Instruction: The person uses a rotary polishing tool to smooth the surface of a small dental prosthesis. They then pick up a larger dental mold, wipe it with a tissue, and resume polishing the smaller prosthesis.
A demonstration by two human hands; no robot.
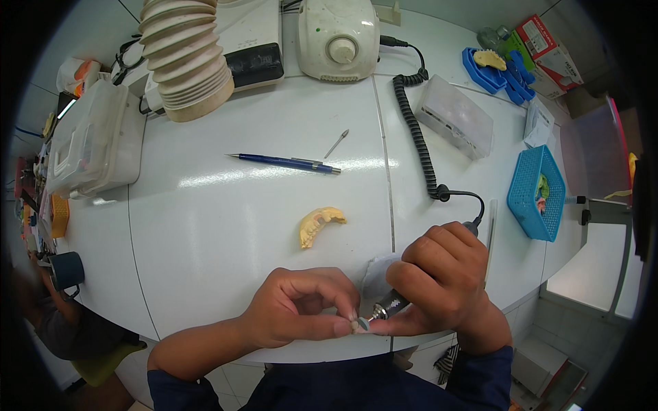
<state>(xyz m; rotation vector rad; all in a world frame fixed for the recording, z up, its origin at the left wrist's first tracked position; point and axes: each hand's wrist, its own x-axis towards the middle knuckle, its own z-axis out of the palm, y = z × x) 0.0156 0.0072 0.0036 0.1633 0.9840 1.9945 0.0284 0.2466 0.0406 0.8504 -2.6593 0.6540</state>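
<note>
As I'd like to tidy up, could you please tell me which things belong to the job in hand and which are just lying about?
Job in hand:
small pale piece, in the left hand
dark cylindrical metal handpiece, in the right hand
coiled black cable
curved yellow dental model, probably

Lying about, apparently:
slim blue mechanical pencil
blue perforated plastic basket
boxy translucent plastic case

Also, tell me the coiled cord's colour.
The coiled cord is black, clearest in the head view.

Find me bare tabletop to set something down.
Free: the glossy white tabletop left of the curved yellow plaster-like arch, below the slim blue mechanical pencil; a smaller patch lies between arch and black coiled cable. Crowded: the near edge, where left hand and right hand meet at dark cylindrical metal handpiece.
</note>
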